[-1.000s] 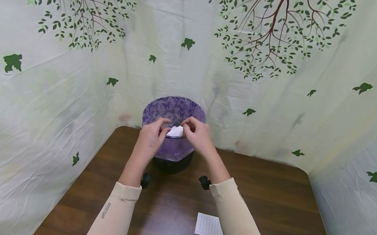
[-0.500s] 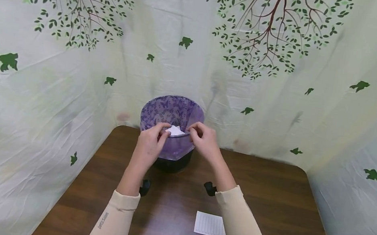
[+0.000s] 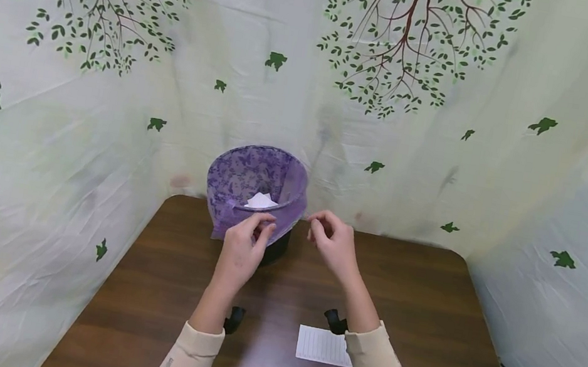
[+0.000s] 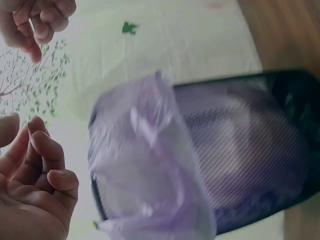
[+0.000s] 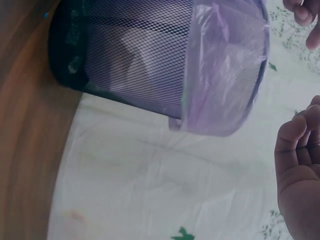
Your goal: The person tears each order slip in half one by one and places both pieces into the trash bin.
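A mesh wastebasket (image 5: 135, 55) stands at the back of the table, lined with a translucent purple bag (image 3: 287, 213) whose edge is folded over the rim. Inside it, near the front rim, a piece of white paper (image 3: 261, 201) shows. In front of the basket, my left hand (image 3: 243, 249) hovers with loosely bent fingers and holds nothing visible. My right hand (image 3: 336, 247) is just right of the basket, apart from it, its fingers also loosely curled and bare. Both wrist views show the hands away from the bag (image 4: 150, 150).
A lined white sheet (image 3: 321, 345) lies on the brown wooden table (image 3: 141, 287), near the right sleeve. Black wrist-worn cameras (image 3: 234, 320) sit beside the forearms. Behind and at both sides hangs a pale cloth (image 3: 335, 139) printed with trees and leaves.
Both hands have drawn back toward me from the basket's rim and moved rightward relative to it. The white paper, earlier between the fingers at the rim, now lies in the basket.
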The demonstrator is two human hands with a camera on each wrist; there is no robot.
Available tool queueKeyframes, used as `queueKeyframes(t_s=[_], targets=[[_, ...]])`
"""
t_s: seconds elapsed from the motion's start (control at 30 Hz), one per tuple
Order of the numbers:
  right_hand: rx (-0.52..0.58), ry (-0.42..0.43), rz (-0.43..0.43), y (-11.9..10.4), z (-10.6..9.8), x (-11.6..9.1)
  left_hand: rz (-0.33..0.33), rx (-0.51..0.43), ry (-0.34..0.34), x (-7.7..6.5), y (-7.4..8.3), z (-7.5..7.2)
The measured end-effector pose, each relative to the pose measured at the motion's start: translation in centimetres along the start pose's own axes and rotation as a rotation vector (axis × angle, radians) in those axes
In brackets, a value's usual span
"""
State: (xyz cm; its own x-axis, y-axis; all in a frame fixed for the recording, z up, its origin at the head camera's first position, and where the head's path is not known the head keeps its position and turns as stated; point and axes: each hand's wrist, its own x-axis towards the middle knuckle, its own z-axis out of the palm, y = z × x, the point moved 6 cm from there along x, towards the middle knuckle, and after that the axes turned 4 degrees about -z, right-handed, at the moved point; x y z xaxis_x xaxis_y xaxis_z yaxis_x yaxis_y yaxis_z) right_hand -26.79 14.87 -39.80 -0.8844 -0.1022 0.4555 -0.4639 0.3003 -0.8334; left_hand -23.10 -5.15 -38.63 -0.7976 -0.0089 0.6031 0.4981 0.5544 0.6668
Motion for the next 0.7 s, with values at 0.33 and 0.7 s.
queueKeyframes(t_s=[0.33,0.7], targets=[[0.036,0.043,0.081,2.1,-1.0,-4.5,-0.083,-0.08,-0.067,-3.4,0.1,4.0],[0.032,0.047,0.173,5.2,-1.8,-9.0,-0.12,-0.09,-0.183,-7.3,0.0,7.8]])
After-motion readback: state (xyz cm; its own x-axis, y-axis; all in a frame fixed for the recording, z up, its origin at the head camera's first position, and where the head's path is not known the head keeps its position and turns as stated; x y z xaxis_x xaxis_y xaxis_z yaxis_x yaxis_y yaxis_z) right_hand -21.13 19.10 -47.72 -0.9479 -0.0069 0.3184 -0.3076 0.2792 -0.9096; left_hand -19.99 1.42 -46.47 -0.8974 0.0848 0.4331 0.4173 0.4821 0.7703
